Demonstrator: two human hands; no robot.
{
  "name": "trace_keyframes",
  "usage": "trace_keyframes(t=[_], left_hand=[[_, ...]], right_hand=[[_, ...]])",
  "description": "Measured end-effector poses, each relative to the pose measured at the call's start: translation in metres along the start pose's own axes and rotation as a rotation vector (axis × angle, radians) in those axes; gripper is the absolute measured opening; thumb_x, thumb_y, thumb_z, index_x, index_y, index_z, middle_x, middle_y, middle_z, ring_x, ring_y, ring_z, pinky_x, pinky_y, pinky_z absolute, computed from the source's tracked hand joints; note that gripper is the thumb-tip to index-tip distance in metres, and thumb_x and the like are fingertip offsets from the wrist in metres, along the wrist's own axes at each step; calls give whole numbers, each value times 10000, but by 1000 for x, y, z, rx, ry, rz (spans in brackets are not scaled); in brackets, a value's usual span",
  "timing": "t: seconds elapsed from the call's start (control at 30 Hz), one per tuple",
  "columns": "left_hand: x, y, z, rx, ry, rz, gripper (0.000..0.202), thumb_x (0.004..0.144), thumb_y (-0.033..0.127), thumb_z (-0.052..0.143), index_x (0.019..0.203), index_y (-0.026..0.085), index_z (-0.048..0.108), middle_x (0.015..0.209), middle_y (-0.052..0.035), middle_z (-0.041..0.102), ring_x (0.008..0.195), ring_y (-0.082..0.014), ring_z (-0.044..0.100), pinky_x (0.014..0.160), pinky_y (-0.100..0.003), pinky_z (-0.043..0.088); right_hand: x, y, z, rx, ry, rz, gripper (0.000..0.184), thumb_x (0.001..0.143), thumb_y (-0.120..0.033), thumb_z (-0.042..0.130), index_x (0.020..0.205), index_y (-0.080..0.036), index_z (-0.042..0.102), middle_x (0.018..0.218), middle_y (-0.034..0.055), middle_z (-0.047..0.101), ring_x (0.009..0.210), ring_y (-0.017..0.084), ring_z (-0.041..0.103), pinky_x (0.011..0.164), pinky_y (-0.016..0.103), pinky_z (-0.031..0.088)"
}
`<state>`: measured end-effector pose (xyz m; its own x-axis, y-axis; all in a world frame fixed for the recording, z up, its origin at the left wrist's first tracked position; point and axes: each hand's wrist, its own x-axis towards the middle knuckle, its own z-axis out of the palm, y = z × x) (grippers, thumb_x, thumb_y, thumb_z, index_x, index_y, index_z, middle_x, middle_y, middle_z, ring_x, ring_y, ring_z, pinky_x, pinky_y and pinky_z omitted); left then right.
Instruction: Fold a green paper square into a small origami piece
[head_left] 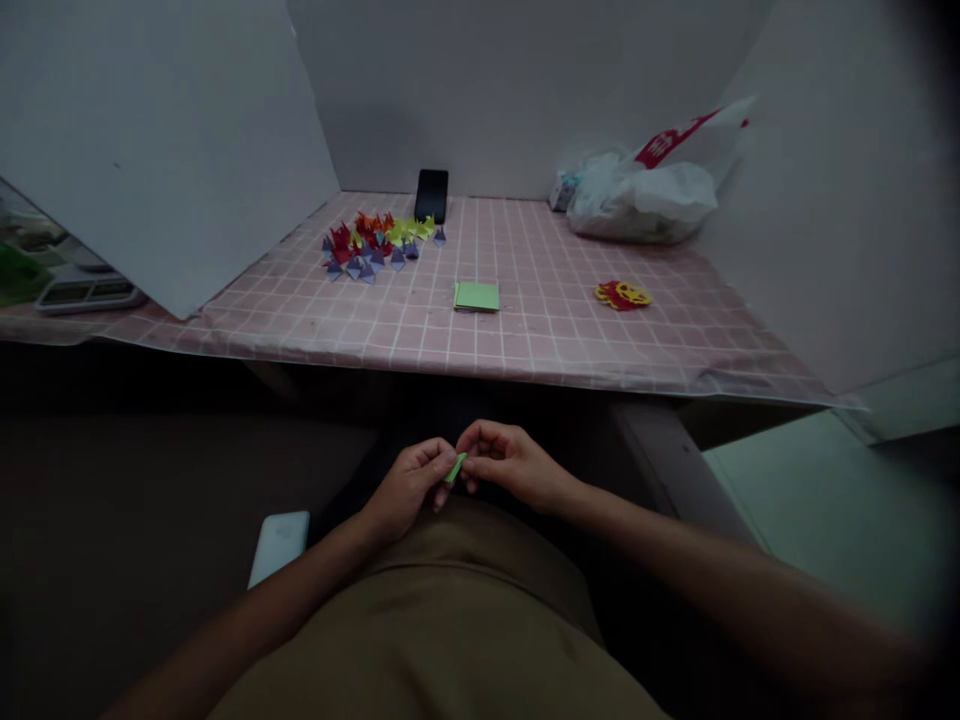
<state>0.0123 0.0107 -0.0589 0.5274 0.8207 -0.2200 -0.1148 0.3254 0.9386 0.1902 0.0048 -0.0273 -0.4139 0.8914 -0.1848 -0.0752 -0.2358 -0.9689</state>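
Observation:
Below the table's front edge, over my lap, my left hand point(409, 485) and my right hand point(506, 465) meet. Both pinch a small folded green paper point(455, 467) between thumbs and fingertips. On the pink checked tablecloth point(525, 340) lies a stack of green paper squares point(476, 296) at the middle. Farther back on the left stands a cluster of several folded paper pieces point(375, 243) in red, orange, yellow and purple.
A black phone point(432, 195) leans against the back wall. A white plastic bag point(645, 195) sits at the back right, red and yellow cut paper shapes point(622, 294) lie right. A white board point(165, 150) leans on the left. A white device point(279, 545) lies by my left forearm.

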Motion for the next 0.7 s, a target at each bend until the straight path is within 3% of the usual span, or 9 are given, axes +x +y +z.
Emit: trace_keyframes(t=[0.23,0.7], left_hand=[[0,1,1,32,-10,18,312,871,428,565,720,156,539,593,15,605,420,-53,381,438,-192,273],[1,-3,-1,5,-12,17,317,880,415,570,702,156,525,564,31,567,420,-52,378,430,-190,268]], right_hand=[[0,0,0,3,-4,-4,138,761,-236,690,817,-155,593,680,-17,639,587,100,590,603,244,428],[0,1,-1,-22,1,-4,138,756,-223,694,819,-155,592,672,-23,627,587,98,586,596,242,419]])
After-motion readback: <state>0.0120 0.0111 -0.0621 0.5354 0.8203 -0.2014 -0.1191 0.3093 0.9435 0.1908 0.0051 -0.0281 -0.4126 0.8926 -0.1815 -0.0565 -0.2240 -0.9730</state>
